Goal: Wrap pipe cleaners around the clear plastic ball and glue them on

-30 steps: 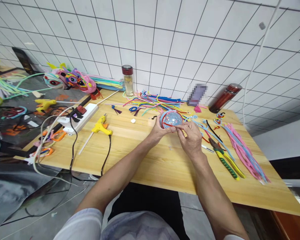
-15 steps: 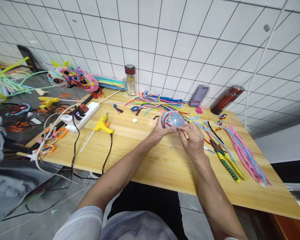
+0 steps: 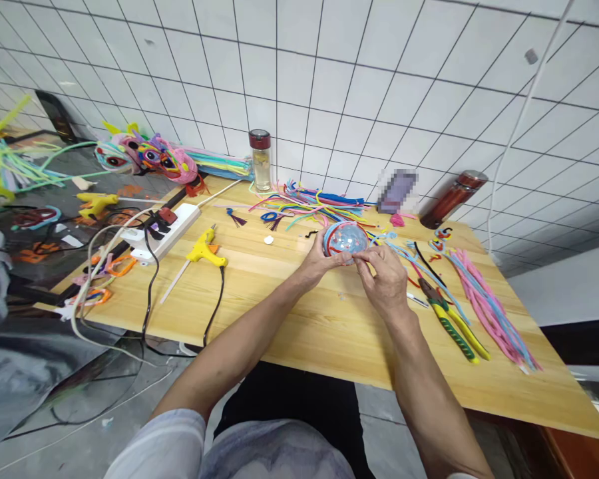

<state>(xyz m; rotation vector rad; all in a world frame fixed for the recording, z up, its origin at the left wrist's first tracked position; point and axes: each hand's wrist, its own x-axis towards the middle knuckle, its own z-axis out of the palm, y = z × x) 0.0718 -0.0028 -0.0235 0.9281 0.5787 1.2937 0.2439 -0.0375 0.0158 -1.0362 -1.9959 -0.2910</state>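
Observation:
Above the middle of the table I hold a clear plastic ball (image 3: 352, 237) ringed with light blue and red pipe cleaners. My left hand (image 3: 315, 262) is closed round its left side and lower rim. At the lower right of the rim, the thumb and fingers of my right hand (image 3: 383, 278) are pinched together. Whatever lies between those fingertips is too small to make out. Behind the ball lies a loose pile of coloured pipe cleaners (image 3: 324, 199).
Pliers (image 3: 452, 320) and a pink and blue pipe cleaner bundle (image 3: 494, 306) lie right. A yellow glue gun (image 3: 205, 249) and a power strip (image 3: 167, 234) are left. A glass bottle (image 3: 261, 161) and a leaning red flask (image 3: 454, 198) stand at the back.
At the far left edge, the yellow-green pipe cleaners have shifted left and down. My hands and the ball look almost the same.

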